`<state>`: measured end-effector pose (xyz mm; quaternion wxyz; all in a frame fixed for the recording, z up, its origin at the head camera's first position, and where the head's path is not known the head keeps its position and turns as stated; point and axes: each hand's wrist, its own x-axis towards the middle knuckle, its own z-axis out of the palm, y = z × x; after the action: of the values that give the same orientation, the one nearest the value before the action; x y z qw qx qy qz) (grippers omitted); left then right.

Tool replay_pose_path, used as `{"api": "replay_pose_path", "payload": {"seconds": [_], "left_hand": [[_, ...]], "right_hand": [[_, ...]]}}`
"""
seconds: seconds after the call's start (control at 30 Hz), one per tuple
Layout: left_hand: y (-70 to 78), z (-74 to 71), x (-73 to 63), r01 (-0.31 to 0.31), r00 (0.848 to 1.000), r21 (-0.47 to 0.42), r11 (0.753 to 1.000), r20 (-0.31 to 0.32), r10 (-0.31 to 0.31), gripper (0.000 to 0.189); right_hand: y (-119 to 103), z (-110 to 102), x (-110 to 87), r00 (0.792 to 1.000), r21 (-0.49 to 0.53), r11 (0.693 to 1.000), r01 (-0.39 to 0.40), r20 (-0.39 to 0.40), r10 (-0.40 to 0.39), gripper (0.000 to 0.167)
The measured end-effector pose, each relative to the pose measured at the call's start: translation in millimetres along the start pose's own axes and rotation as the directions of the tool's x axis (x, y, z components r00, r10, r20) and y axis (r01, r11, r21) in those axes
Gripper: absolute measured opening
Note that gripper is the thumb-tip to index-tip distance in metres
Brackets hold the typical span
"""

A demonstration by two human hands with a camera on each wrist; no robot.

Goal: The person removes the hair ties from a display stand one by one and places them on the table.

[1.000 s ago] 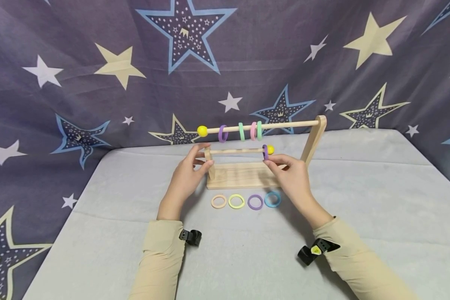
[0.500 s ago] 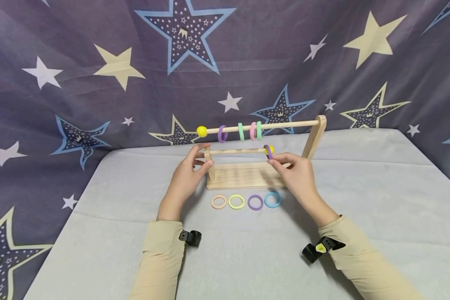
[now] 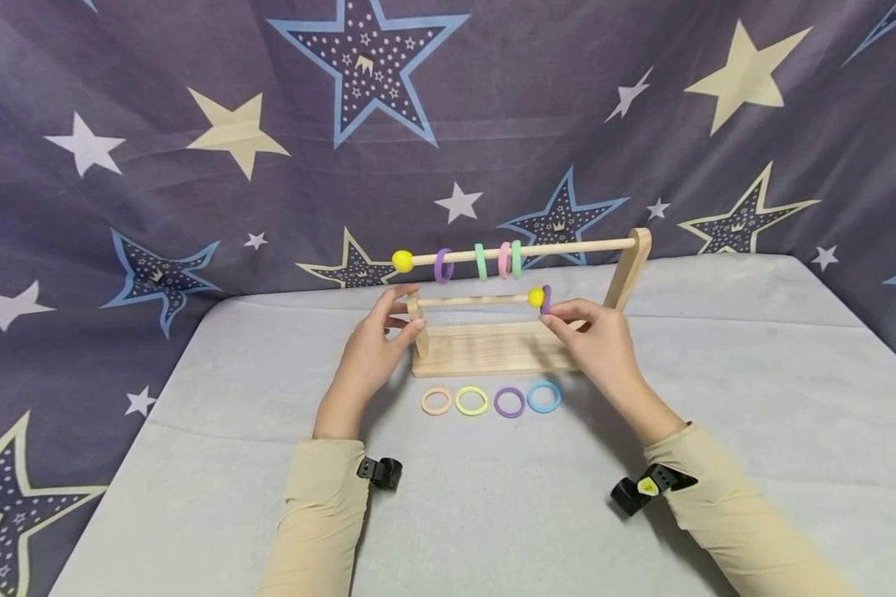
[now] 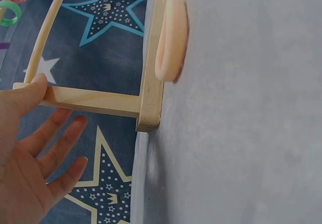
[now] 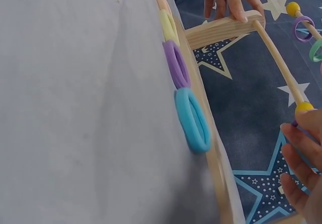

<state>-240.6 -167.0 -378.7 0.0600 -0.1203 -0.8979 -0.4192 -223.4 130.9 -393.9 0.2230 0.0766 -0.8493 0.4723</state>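
Observation:
In the head view my right hand [image 3: 601,344] pinches a purple ring [image 3: 546,299] between thumb and fingertips. This ring is just right of the yellow ball [image 3: 536,297] that ends the lower rod [image 3: 478,301], off the rod. My left hand [image 3: 373,352] holds the short upright post of the wooden stand [image 3: 455,352], thumb on the near side. In the left wrist view the thumb presses the top of the post [image 4: 95,100], its other fingers spread below. The upper rod [image 3: 567,248] carries a purple ring [image 3: 444,267], a pink ring [image 3: 504,260] and two green rings.
On the grey cloth in front of the stand lie a peach ring [image 3: 436,401], a yellow ring [image 3: 472,401], a purple ring [image 3: 509,403] and a blue ring [image 3: 544,397] in a row. A star-patterned curtain [image 3: 194,207] hangs behind.
My right hand has moved right, drawing the purple ring from the lower rod over the yellow ball and off its end. My left hand stays on the post.

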Motion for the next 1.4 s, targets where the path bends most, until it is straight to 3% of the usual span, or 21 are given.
{"api": "replay_pose_path", "payload": {"seconds": [0.3, 0.7, 1.0, 1.23, 1.4], "left_hand": [[-0.3, 0.6, 0.4, -0.002, 1.000, -0.001, 1.000, 0.002, 0.002, 0.047], [-0.1, 0.8, 1.5, 0.004, 1.000, 0.004, 1.000, 0.005, -0.004, 0.048], [-0.5, 0.8, 0.9, -0.002, 1.000, 0.006, 1.000, 0.005, 0.002, 0.048], [-1.8, 0.7, 0.5, 0.003, 1.000, 0.008, 1.000, 0.001, -0.003, 0.048], [-1.8, 0.0, 0.7, 0.006, 1.000, 0.007, 1.000, 0.004, -0.006, 0.048]], "right_hand": [[6.8, -12.0, -1.9, 0.995, -0.046, 0.999, 0.008, 0.100, -0.003, 0.012], [2.0, -39.5, -9.1, 0.962, -0.132, 0.990, 0.045, 0.271, -0.007, 0.008], [3.6, -54.5, -9.6, 0.910, -0.157, 0.977, 0.146, 0.408, -0.070, 0.008], [5.0, -59.6, -11.0, 0.863, -0.171, 0.972, 0.161, 0.502, -0.055, 0.008], [5.8, -61.6, -11.9, 0.845, -0.181, 0.967, 0.181, 0.532, -0.059, 0.007]]}}
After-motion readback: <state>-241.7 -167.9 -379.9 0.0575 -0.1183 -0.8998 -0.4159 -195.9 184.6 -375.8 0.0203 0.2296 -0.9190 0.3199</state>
